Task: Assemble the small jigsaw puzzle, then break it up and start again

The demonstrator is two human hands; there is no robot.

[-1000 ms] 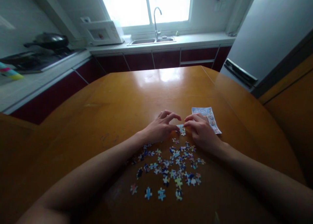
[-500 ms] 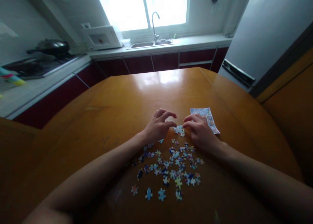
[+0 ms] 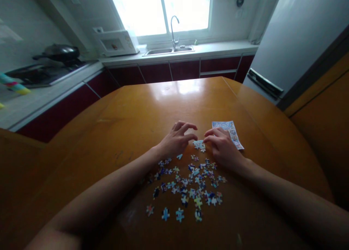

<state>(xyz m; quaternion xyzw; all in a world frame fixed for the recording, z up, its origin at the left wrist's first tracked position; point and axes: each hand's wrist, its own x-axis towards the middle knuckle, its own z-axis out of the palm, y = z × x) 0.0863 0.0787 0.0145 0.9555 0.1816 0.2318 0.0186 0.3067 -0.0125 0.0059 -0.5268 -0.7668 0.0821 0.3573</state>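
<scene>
A small joined section of pale blue jigsaw puzzle pieces (image 3: 199, 145) lies flat between my hands. My left hand (image 3: 177, 140) is just left of it, thumb and forefinger apart, with nothing visible between them. At the section's right edge, the curled fingers of my right hand (image 3: 221, 143) come together on a puzzle piece, mostly hidden by the fingertips. Many loose jigsaw pieces (image 3: 196, 173) are scattered nearer to me, below both hands. A printed picture sheet (image 3: 236, 136) lies partly behind my right hand.
Everything rests on a wooden table (image 3: 152, 108). Separate pieces form a rough row near me, including a blue piece (image 3: 179, 215) and a reddish piece (image 3: 149, 210). Beyond the table stand a counter with a sink (image 3: 160, 51), a microwave (image 3: 117, 43) and a fridge (image 3: 294, 35).
Both hands keep nearly the same pose around the joined section. The view has tilted slightly, shifting the whole scene a little. No piece has plainly moved.
</scene>
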